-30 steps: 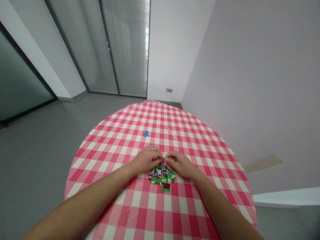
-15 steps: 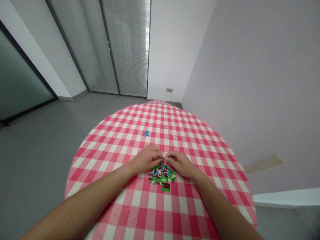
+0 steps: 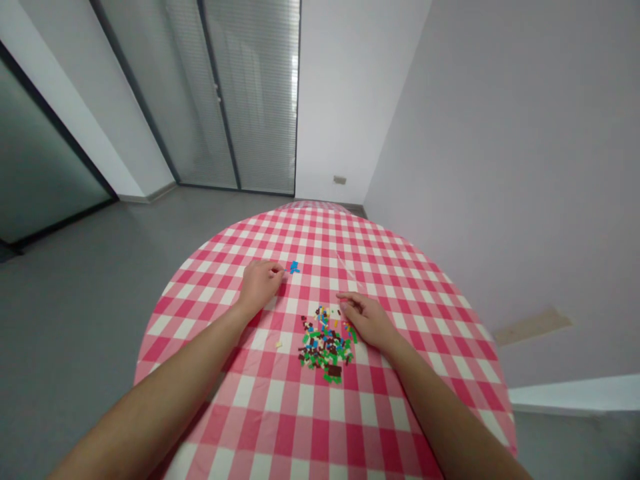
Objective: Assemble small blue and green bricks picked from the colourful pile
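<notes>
A heap of small building bricks [image 3: 325, 347] in green, brown, blue, white and yellow lies on the checked tablecloth in front of me. Farther out is a small cluster of blue bricks [image 3: 295, 267]. My left hand [image 3: 261, 283] is just left of that cluster, thumb and fingertips pinched on a blue brick that barely shows. At the heap's upper right rests my right hand [image 3: 367, 319], its fingers loosely bent and apart, with nothing visible in them. One pale brick [image 3: 279, 345] lies alone left of the heap.
A red-and-white checked cloth covers the round table [image 3: 425, 287]. A wall [image 3: 500, 167] rises close on the right. Beyond the far edge stands a glass partition with blinds [image 3: 260, 100], and grey floor [image 3: 90, 287] extends on the left.
My hands have parted. The left one moved from the heap out to the blue cluster; the right one shifted slightly right and opened. More of the heap's far side now shows.
</notes>
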`<state>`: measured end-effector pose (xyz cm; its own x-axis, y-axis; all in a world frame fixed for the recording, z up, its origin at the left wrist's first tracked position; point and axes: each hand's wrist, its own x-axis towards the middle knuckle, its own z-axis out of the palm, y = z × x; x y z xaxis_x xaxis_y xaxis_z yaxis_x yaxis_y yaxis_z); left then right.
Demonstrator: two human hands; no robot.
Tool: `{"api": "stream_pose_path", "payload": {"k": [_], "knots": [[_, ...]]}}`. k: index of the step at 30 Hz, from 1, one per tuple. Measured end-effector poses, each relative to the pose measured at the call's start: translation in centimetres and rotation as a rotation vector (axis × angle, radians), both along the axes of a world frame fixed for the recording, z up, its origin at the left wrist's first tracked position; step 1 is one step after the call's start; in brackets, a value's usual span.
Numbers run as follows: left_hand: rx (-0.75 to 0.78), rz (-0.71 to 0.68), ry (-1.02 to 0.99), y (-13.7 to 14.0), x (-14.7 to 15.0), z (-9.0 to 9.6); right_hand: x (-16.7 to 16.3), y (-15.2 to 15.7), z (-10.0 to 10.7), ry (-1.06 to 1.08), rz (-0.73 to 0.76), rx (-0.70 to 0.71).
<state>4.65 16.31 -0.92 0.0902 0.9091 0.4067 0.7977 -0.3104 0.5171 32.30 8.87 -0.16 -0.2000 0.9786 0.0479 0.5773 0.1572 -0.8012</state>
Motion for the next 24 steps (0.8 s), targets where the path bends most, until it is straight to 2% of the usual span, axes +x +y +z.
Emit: {"api": "stream_pose_path", "payload": {"k": [7, 15, 24], "knots": [[-0.093, 0.084, 0.124, 0.44, 0.12, -0.33, 0.01, 0.14, -0.52, 0.006, 0.022, 0.023], [-0.077, 0.094, 0.184, 0.51, 0.06, -0.57, 0.22, 0.20, -0.69, 0.000, 0.042, 0.026], [-0.073, 0.092, 0.228, -0.19, 0.49, 0.02, 0.02, 0.11, -0.31, -0.022, 0.045, 0.037]]}}
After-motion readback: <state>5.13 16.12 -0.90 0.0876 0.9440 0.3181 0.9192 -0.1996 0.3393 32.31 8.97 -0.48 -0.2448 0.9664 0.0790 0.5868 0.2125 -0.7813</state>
